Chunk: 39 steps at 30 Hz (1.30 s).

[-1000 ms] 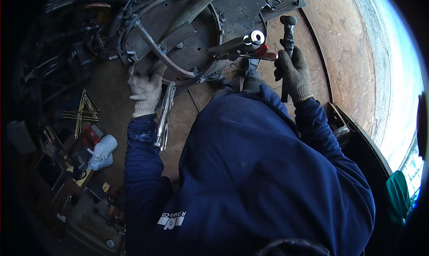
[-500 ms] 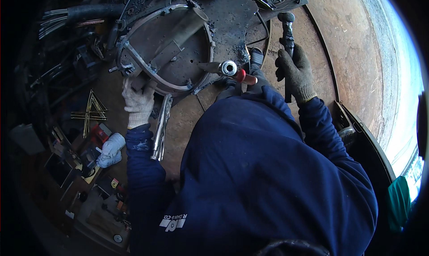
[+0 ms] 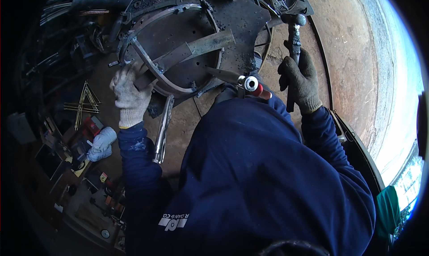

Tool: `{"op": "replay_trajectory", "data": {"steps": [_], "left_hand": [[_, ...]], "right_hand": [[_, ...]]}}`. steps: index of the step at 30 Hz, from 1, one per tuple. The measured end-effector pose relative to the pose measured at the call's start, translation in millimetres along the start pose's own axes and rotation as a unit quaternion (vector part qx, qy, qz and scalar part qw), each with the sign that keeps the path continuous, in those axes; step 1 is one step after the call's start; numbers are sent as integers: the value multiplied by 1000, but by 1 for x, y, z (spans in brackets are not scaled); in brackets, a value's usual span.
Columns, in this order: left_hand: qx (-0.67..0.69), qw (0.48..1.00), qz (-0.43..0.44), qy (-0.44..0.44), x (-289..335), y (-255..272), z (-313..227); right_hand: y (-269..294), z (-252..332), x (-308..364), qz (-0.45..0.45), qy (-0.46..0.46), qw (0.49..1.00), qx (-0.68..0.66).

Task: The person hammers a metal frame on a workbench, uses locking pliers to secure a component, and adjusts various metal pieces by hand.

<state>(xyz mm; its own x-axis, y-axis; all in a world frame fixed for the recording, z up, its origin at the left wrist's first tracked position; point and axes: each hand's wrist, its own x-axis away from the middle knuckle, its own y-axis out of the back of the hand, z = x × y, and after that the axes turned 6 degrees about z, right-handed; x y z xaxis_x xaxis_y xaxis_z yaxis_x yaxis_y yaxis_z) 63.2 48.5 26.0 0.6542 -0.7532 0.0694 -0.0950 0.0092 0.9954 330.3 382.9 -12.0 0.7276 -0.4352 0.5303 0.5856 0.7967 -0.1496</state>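
Left hand pinches the metal bar near its end, surely stiff, probably heavy, best held there; right hand wraps the hammer.

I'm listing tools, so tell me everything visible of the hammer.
The hammer has a dark, metallic-looking head with a rounded right end. Its handle is dark, rough and wrapped-looking near the head, with a pale patch. Gripped mid-handle by the gloved right hand, it points head-first toward the picture's top, its lower end showing below the hand.
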Motion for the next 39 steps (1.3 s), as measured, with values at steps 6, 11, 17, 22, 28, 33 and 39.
{"op": "replay_trajectory", "data": {"steps": [6, 11, 17, 22, 28, 33, 39], "left_hand": [[25, 999, 3, -27, 6, -6, 11], [87, 988, -104, -72, 11, -31, 15], [176, 983, -54, -29, 17, -44, 13], [168, 982, -70, -57, 14, -41, 8], [223, 969, 0, -108, -5, -19, 3], [264, 960, -27, -93, -1, -33, 9], [162, 978, -100, -89, 15, -56, 23]], "right_hand": [[-8, 19, -6, 24, 14, 1000, 0], [-11, 21, -10, 31, -1, 1000, 3], [-19, 28, -4, 43, -8, 999, 8], [-21, 49, 0, 90, 21, 993, -69], [-18, 60, -7, 96, -48, 994, -19], [-27, 94, -7, 116, -41, 992, 5], [-31, 108, -12, 77, 49, 996, 11]]}}
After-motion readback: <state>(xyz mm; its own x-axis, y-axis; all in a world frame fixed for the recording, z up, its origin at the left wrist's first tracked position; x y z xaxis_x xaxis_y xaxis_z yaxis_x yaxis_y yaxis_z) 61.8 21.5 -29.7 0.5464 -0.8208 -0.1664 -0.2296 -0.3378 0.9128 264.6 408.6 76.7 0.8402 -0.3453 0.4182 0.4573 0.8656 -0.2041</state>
